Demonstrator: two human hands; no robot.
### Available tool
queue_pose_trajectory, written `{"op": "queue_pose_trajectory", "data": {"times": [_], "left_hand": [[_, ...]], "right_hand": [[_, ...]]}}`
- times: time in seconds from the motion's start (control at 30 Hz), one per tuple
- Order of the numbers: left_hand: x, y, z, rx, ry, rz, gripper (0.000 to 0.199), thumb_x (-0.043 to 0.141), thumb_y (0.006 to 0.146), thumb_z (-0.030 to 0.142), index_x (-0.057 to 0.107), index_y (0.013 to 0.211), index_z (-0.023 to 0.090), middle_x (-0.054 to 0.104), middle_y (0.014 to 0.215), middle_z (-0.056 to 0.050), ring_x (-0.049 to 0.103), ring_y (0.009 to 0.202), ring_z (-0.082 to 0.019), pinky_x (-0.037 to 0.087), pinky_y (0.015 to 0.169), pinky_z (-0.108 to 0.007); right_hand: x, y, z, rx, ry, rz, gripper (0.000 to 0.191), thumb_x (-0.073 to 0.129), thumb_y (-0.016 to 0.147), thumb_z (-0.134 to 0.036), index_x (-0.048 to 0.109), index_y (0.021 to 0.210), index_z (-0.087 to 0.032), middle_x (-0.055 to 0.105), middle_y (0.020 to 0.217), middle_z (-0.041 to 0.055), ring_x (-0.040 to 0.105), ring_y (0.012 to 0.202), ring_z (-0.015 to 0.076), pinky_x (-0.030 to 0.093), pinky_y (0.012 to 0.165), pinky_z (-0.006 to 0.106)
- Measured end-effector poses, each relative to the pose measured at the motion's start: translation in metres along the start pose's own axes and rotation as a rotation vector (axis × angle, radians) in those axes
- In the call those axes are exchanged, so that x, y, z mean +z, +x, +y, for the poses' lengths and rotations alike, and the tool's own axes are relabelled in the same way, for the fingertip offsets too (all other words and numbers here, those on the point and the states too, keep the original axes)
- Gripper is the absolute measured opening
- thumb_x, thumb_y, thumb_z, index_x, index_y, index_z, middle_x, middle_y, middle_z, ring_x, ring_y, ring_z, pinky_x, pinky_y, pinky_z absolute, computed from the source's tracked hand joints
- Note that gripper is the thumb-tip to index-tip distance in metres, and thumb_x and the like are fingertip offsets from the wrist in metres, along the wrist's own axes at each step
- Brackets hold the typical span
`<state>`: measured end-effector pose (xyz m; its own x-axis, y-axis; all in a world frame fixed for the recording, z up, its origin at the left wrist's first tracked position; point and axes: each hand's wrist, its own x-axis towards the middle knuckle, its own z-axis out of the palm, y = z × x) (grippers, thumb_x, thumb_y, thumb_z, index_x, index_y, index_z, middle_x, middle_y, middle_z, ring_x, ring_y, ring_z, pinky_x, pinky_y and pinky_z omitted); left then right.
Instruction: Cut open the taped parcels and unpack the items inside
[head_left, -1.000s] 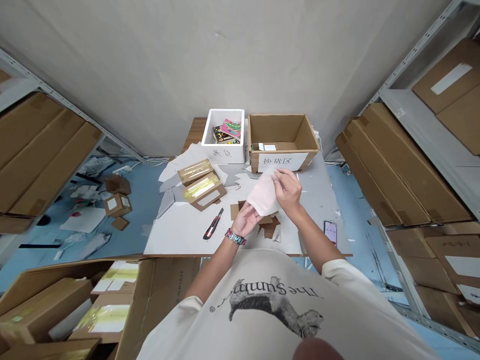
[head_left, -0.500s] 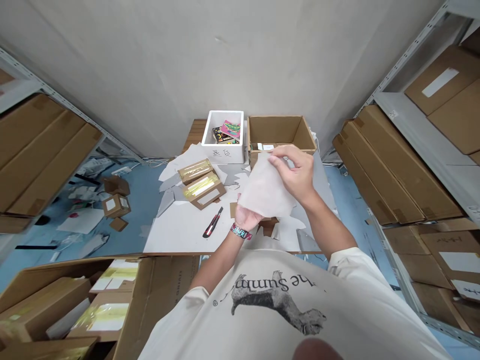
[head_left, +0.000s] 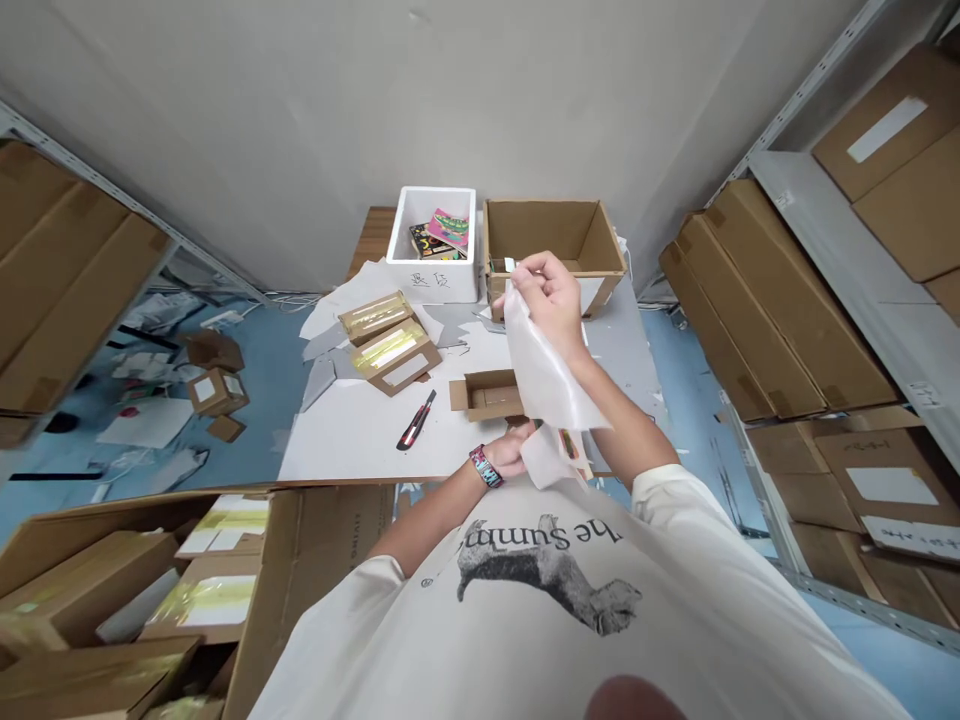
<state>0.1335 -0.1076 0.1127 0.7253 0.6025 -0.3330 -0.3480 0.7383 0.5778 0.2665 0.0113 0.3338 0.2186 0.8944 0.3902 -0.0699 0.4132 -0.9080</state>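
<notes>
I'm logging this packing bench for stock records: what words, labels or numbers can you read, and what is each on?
"退货": handwritten on the white foam box.
"the Summ", cut off: printed on the cream T-shirt.
White label on the brown cardboard carton: mostly hidden by the right hand.
Colourful book covers: too small to read.

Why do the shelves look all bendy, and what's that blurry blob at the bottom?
In the head view, the grey metal shelf frames lean inward, as a wide lens stretches edges; the dark rounded blur at the bottom edge is too unclear to identify; the translucent white plastic wrap shows a soft sheen, without harsh glare.
</notes>
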Motion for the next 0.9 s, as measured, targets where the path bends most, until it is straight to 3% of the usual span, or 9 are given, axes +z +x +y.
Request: {"op": "queue_pose_trajectory", "data": {"times": [0.07,0.13,0.23,0.3,0.4,0.5,0.73,0.9], "left_hand": [[-0.001,-0.011,-0.015,-0.165,0.070,-0.070,0.046,0.101,0.071,0.019,0.085,0.113,0.025,0.086,0.123,-0.020,0.074,0.130,-0.059,0.057,0.110,-0.078],[-0.005,-0.012,-0.015,-0.233,0.098,-0.064,0.026,0.095,0.083,0.025,0.086,0.107,0.024,0.086,0.117,-0.021,0.075,0.126,-0.059,0.057,0.108,-0.078],[-0.016,0.001,0.009,-0.097,0.022,0.036,0.023,0.084,0.099,0.036,0.085,0.118,0.022,0.085,0.124,-0.019,0.075,0.132,-0.051,0.057,0.114,-0.074],[-0.025,0.014,0.035,0.052,-0.038,0.086,0.035,0.085,0.100,0.040,0.081,0.128,0.019,0.083,0.133,-0.017,0.072,0.140,-0.046,0.056,0.120,-0.068],[-0.041,0.028,0.072,0.235,-0.056,0.176,0.046,0.090,0.097,0.044,0.079,0.130,0.015,0.084,0.131,-0.016,0.071,0.143,-0.041,0.054,0.126,-0.058],[-0.055,0.030,0.093,0.293,-0.048,0.239,0.046,0.091,0.096,0.044,0.079,0.131,0.015,0.085,0.129,-0.016,0.073,0.140,-0.040,0.055,0.126,-0.055],[-0.068,0.026,0.079,0.287,-0.156,0.298,0.052,0.082,0.101,0.051,0.077,0.139,0.016,0.081,0.141,-0.017,0.069,0.146,-0.039,0.054,0.126,-0.055],[-0.082,0.018,0.083,0.393,-0.255,0.398,0.052,0.072,0.108,0.055,0.075,0.147,0.020,0.080,0.145,-0.015,0.067,0.149,-0.034,0.053,0.127,-0.054]], "right_hand": [[-0.006,0.012,0.022,0.017,0.034,0.058,0.058,0.074,0.097,-0.085,0.058,0.103,-0.030,0.063,0.081,-0.0029,0.079,0.088,0.0207,0.065,0.070,0.030],[-0.019,0.023,0.040,-0.020,0.068,0.125,0.061,0.070,0.097,-0.088,0.056,0.106,-0.029,0.063,0.086,-0.0011,0.080,0.094,0.0230,0.068,0.074,0.036],[-0.040,0.035,0.051,-0.082,0.091,0.180,0.057,0.067,0.099,-0.085,0.054,0.106,-0.030,0.062,0.091,-0.0001,0.080,0.104,0.0261,0.070,0.081,0.043],[-0.052,0.038,0.046,-0.089,0.111,0.214,0.055,0.072,0.098,-0.081,0.053,0.104,-0.030,0.062,0.090,-0.0010,0.080,0.108,0.0274,0.071,0.085,0.045],[-0.063,0.037,0.031,-0.102,0.161,0.274,0.054,0.078,0.097,-0.077,0.053,0.104,-0.030,0.065,0.093,-0.0009,0.081,0.112,0.0274,0.072,0.087,0.043],[-0.066,0.034,0.016,-0.109,0.185,0.272,0.050,0.077,0.099,-0.073,0.054,0.107,-0.029,0.068,0.101,0.0010,0.082,0.115,0.0276,0.073,0.086,0.043],[-0.049,0.045,0.025,-0.032,0.303,0.183,0.047,0.079,0.099,-0.071,0.056,0.108,-0.031,0.065,0.089,-0.0017,0.082,0.111,0.0288,0.074,0.088,0.049],[-0.054,0.038,0.051,-0.058,0.176,0.315,0.043,0.072,0.103,-0.070,0.057,0.116,-0.032,0.068,0.102,0.0014,0.079,0.109,0.0246,0.073,0.091,0.044]]}}
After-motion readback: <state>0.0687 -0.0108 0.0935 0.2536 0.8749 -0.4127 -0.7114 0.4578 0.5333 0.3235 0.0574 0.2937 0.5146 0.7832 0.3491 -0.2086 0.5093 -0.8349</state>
